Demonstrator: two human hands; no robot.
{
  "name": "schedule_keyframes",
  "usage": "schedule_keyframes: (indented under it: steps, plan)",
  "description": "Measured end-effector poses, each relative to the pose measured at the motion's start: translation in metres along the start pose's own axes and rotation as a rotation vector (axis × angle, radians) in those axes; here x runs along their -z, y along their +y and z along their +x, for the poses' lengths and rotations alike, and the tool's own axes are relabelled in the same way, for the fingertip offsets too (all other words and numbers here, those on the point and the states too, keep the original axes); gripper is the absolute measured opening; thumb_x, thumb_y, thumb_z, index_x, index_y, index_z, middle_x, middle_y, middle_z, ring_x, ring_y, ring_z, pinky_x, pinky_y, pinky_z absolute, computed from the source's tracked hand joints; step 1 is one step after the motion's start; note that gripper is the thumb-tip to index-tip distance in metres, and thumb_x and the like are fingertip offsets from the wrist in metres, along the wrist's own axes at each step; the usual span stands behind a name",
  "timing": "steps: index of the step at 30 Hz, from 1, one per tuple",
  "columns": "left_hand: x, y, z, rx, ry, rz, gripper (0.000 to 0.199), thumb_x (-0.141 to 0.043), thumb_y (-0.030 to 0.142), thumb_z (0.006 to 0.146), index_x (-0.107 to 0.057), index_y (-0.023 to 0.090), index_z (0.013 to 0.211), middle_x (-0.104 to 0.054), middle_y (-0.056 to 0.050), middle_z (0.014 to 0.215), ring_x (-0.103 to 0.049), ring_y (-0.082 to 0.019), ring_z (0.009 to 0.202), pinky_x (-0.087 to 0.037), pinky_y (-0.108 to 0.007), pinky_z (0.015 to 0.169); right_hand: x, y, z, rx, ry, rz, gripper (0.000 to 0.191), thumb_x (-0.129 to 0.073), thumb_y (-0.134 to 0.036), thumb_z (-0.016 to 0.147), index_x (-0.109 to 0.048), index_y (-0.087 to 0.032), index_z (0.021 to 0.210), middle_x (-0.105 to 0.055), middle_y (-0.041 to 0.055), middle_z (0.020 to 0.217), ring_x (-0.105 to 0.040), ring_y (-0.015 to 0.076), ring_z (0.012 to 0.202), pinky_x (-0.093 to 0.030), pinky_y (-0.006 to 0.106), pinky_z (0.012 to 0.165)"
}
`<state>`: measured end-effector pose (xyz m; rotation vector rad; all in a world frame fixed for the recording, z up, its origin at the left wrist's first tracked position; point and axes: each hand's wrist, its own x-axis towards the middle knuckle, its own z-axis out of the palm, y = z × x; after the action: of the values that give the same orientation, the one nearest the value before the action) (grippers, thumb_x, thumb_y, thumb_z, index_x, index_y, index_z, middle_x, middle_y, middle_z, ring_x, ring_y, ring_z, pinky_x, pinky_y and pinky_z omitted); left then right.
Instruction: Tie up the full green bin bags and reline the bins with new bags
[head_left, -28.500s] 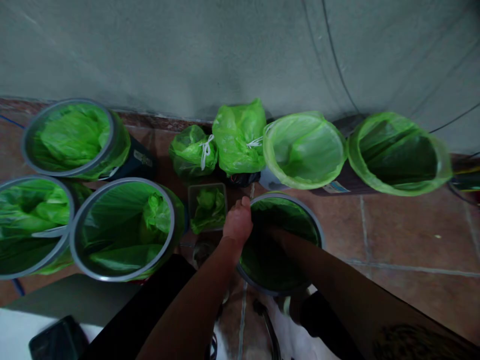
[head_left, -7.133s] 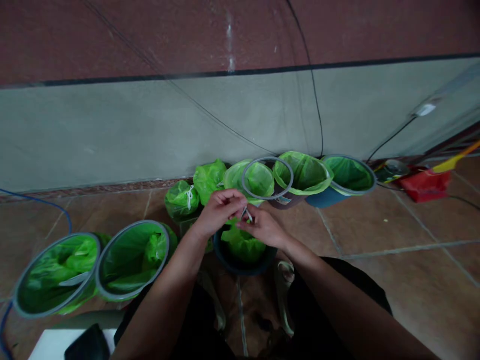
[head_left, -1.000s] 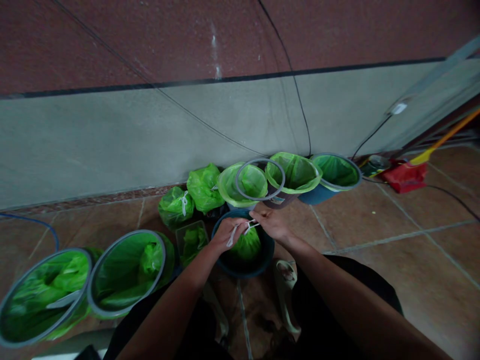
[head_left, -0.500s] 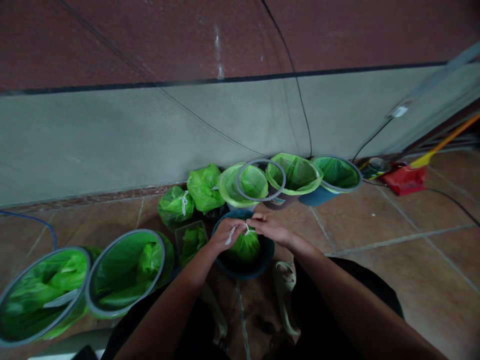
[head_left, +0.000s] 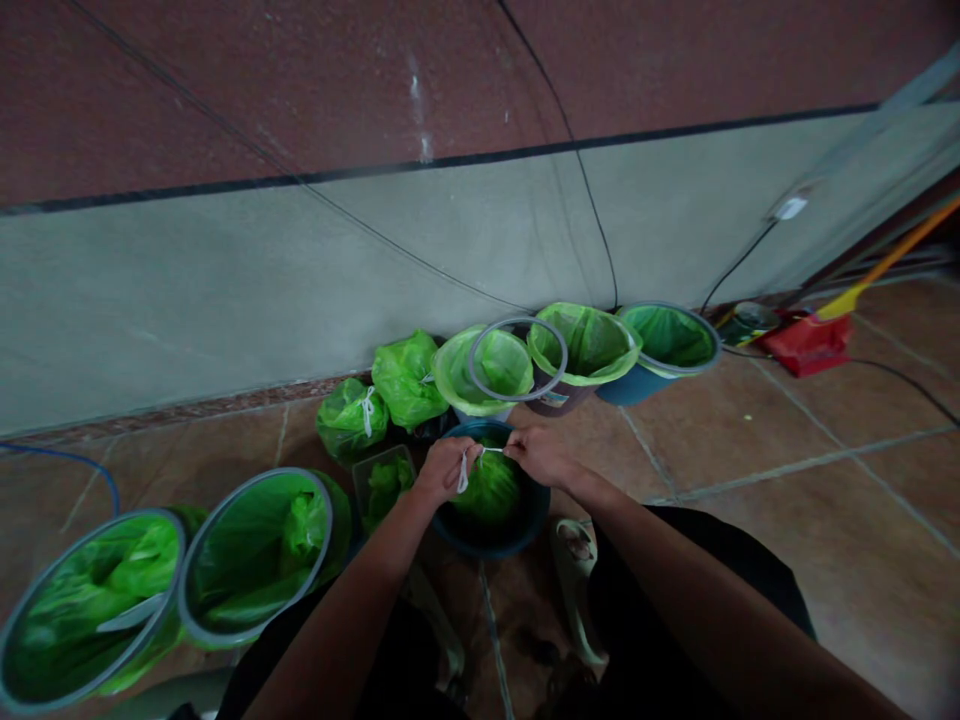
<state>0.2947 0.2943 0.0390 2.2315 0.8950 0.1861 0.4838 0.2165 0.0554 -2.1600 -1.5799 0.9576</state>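
Note:
A green plastic bag (head_left: 489, 495), gathered at its neck, sits inside a dark blue bin (head_left: 495, 545) between my feet. A white drawstring (head_left: 493, 450) runs taut across the top of the bag. My left hand (head_left: 448, 466) pinches one end of it, and a white loop hangs below those fingers. On the other side my right hand (head_left: 538, 454) is closed on the opposite end. Both hands are over the bin's far rim, a short gap apart.
Lined bins (head_left: 480, 370) stand along the wall, one with a loose grey ring (head_left: 517, 398) over it. Tied green bags (head_left: 409, 380) lie beside them. Two larger lined bins (head_left: 259, 475) are at left. A red dustpan (head_left: 808, 345) and black cables (head_left: 596, 210) are at right.
My hands have moved apart slightly, and the white drawstring between them is now stretched straight. The camera view has tilted a little.

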Motion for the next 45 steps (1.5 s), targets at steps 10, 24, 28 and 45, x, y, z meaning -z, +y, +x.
schedule_keyframes:
  steps: [10, 24, 28, 45]
  plan:
    - [-0.018, -0.016, 0.001, 0.046, 0.175, -0.267, 0.043, -0.045, 0.044, 0.095, -0.05, 0.021, 0.06, -0.054, -0.001, 0.059, -0.051, -0.015, 0.058, -0.038, -0.029, 0.06, 0.007, -0.015, -0.005, -0.111, -0.118, -0.308, 0.026, -0.056, -0.031, 0.092, -0.079, -0.021, 0.098, -0.077, 0.0102, 0.1, -0.07, 0.026, 0.095, -0.05, 0.031, 0.079]
    - [-0.006, 0.001, 0.001, 0.281, 0.025, -1.078, 0.058, -0.067, 0.071, 0.075, -0.05, 0.019, 0.055, -0.073, -0.007, 0.077, -0.065, -0.016, 0.065, -0.048, -0.031, 0.07, 0.004, -0.006, -0.007, -0.021, -0.02, -0.175, 0.021, -0.058, -0.025, 0.088, -0.078, -0.02, 0.084, -0.076, 0.011, 0.087, -0.067, 0.0229, 0.08, -0.045, 0.03, 0.069]
    - [-0.005, 0.002, 0.001, 0.296, 0.03, -1.014, 0.053, -0.065, 0.068, 0.077, -0.056, 0.018, 0.06, -0.065, -0.002, 0.062, -0.058, -0.013, 0.058, -0.042, -0.026, 0.062, 0.005, -0.007, -0.005, -0.022, 0.011, -0.137, 0.017, -0.061, -0.023, 0.085, -0.077, -0.021, 0.079, -0.074, 0.009, 0.082, -0.064, 0.0203, 0.074, -0.041, 0.03, 0.066]
    - [-0.013, 0.005, 0.005, 0.117, -0.007, -0.705, 0.018, -0.061, 0.035, 0.082, -0.053, 0.021, 0.074, -0.052, 0.006, 0.058, -0.048, -0.011, 0.054, -0.04, -0.025, 0.058, 0.01, -0.02, -0.005, 0.415, 0.448, 0.579, 0.033, -0.059, -0.019, 0.083, -0.069, -0.021, 0.114, -0.06, 0.0107, 0.135, -0.066, 0.016, 0.091, -0.054, 0.031, 0.081]
